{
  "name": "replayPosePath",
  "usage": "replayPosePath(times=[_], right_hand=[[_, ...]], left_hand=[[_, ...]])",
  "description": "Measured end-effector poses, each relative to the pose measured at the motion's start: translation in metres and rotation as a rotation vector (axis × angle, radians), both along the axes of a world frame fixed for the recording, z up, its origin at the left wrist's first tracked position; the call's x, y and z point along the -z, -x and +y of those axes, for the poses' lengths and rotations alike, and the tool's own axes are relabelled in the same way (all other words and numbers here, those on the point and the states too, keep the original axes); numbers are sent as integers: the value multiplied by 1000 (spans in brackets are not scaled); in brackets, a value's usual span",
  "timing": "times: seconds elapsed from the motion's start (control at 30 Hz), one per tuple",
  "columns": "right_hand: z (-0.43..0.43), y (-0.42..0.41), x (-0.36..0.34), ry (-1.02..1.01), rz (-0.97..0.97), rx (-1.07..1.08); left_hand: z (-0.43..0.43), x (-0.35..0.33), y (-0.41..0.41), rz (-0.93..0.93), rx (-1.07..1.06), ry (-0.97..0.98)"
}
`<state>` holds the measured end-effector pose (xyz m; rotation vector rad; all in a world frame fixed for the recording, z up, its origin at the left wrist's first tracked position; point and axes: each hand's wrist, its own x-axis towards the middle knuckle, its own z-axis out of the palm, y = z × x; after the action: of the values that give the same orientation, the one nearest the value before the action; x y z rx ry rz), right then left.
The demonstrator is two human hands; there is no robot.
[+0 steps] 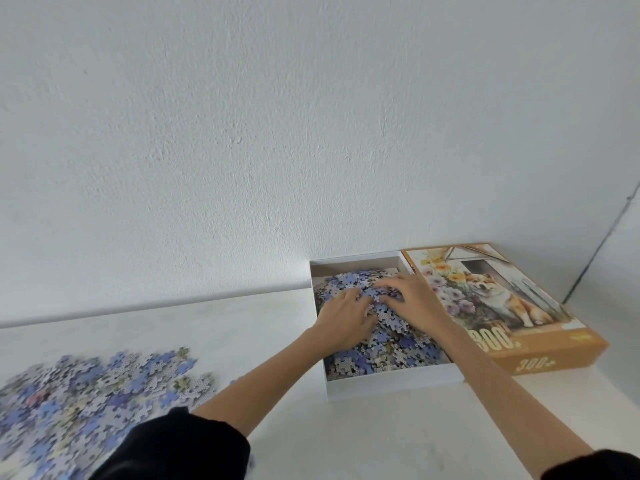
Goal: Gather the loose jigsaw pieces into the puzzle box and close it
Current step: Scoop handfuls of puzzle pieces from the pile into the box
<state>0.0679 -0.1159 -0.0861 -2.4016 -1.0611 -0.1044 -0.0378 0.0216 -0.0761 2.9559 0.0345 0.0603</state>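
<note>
The white puzzle box base sits on the white table against the wall, heaped with blue and grey jigsaw pieces. My left hand and my right hand both lie palm down on the heap inside the box, fingers spread and only slightly bent. Whether either hand holds any pieces is hidden beneath the palms. A large loose pile of pieces lies on the table at the near left. The orange lid, printed with a dog and flowers, lies face up to the right of the base, touching it.
A white textured wall rises right behind the table, box and lid. A corner seam of the wall runs down at the far right. Bare table surface lies between my forearms.
</note>
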Motion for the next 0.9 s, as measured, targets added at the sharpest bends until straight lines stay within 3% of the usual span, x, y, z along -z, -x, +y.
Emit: replayPosePath(times=[0.1,0.17,0.3,0.47,0.57,0.73,0.83,0.9], right_hand=[[-5,8,0,56,14,20],[-5,13,-2,53,20,56],[-6,18,-17,142,77,122],[-13,20,-28,55,39,108],[-13,20,-9,161,-7,36],[-6,17,9,278,47,-43],[5,6,11,401,38,23],[11,0,12,354,34,90]], left_hand=[[-6,4,9,180,42,-113],[-2,7,7,206,-5,-183],[6,5,-1,158,-95,-192],[4,3,1,-114,-92,-108],[10,6,-2,-62,-119,-78],[25,12,-19,72,-152,-224],[24,13,-22,115,-234,-279],[22,12,-22,57,-284,-295]])
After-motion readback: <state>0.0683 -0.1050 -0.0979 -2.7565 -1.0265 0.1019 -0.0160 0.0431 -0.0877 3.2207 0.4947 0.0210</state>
